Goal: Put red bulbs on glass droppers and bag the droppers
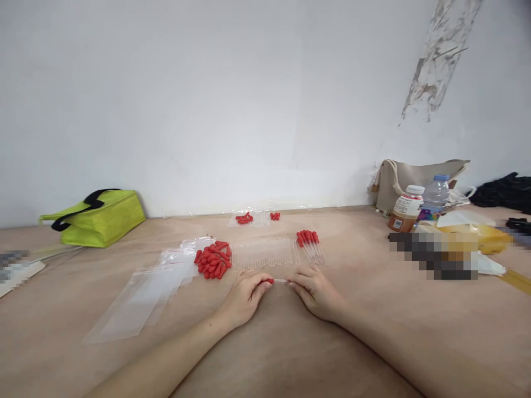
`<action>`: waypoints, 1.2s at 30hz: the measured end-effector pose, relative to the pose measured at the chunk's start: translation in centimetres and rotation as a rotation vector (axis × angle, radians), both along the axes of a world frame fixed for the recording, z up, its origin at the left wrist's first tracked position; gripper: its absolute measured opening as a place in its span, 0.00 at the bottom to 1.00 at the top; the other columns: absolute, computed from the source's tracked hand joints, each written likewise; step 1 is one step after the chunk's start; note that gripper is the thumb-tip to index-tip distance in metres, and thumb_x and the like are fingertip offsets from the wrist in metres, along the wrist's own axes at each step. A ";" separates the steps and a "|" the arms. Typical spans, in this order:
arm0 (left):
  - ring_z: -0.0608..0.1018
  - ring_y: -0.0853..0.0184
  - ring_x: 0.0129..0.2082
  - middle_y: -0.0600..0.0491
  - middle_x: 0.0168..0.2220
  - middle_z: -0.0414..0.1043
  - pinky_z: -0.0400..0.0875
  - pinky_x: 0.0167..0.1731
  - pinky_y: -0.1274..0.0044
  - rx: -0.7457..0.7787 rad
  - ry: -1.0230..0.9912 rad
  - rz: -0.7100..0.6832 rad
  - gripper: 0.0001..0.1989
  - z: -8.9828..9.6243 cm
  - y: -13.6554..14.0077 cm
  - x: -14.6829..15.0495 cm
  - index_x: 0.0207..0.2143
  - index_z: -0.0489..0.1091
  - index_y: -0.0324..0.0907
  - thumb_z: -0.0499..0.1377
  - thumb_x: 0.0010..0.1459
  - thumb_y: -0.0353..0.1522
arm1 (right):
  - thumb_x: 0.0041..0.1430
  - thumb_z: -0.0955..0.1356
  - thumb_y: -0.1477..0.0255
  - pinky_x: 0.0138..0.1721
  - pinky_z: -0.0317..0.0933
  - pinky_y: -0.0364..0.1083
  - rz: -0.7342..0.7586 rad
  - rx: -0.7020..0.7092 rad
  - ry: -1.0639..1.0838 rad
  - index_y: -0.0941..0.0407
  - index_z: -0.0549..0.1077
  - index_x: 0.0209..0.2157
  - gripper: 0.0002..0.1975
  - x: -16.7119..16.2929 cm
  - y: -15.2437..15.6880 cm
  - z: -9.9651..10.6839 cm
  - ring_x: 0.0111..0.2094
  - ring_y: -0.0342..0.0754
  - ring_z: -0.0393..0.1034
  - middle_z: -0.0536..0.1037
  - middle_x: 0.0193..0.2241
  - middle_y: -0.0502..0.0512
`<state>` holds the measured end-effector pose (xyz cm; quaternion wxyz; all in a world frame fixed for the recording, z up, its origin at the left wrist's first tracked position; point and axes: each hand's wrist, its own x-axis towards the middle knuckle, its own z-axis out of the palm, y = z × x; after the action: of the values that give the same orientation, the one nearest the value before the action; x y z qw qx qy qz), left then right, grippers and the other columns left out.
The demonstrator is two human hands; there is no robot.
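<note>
Between finger and thumb, my left hand (248, 296) pinches a red rubber dropper bulb (270, 281). My right hand (316, 293) grips a clear glass dropper tube (281, 281), whose left end meets the bulb. Just beyond my hands lies a row of clear tubes (265, 253). A pile of loose red bulbs (213, 260) rests left of that row. To its right are several droppers with red bulbs on them (310, 246), side by side with bulbs pointing away from me.
Clear zip bags (136, 296) overlap at the left, near a lime-green bag (103, 218). More red bulbs (244, 218) lie by the wall. At the right stand a brown drink bottle (406, 210), a blue-capped bottle (436, 193) and a beige bag (415, 171), with yellow packaging (489, 237) nearby.
</note>
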<state>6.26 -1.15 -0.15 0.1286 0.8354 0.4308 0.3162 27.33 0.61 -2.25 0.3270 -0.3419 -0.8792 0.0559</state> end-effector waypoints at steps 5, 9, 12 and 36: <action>0.71 0.68 0.32 0.57 0.29 0.72 0.59 0.39 0.74 -0.009 0.017 -0.037 0.07 0.4 0.0 -0.1 0.31 0.69 0.43 0.51 0.58 0.31 | 0.60 0.58 0.74 0.36 0.48 0.44 0.031 0.046 -0.058 0.54 0.70 0.35 0.11 -0.2 0.2 0.4 0.33 0.42 0.65 0.73 0.31 0.52; 0.71 0.69 0.30 0.56 0.28 0.72 0.57 0.40 0.73 0.065 0.045 -0.070 0.08 0.3 0.0 -0.1 0.31 0.69 0.42 0.51 0.59 0.31 | 0.59 0.58 0.76 0.34 0.45 0.44 0.038 0.103 -0.113 0.56 0.70 0.31 0.10 -0.3 0.4 0.4 0.30 0.40 0.63 0.72 0.27 0.50; 0.71 0.69 0.29 0.56 0.27 0.72 0.55 0.41 0.71 0.112 0.101 -0.072 0.09 0.1 0.0 -0.2 0.31 0.69 0.42 0.51 0.59 0.32 | 0.58 0.59 0.76 0.33 0.43 0.44 0.014 0.151 -0.158 0.57 0.69 0.28 0.10 -0.3 0.5 0.4 0.27 0.40 0.61 0.71 0.25 0.50; 0.71 0.70 0.29 0.57 0.26 0.71 0.52 0.46 0.70 0.139 0.160 -0.120 0.04 -0.2 0.3 -0.6 0.29 0.68 0.42 0.55 0.56 0.32 | 0.59 0.58 0.77 0.32 0.44 0.44 0.075 0.228 -0.187 0.59 0.69 0.28 0.11 -1.6 -0.2 0.1 0.26 0.41 0.58 0.69 0.24 0.52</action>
<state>5.66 -0.88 -0.39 0.0546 0.8891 0.3660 0.2694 25.74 0.40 -2.18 0.2783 -0.2733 -0.9185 -0.0644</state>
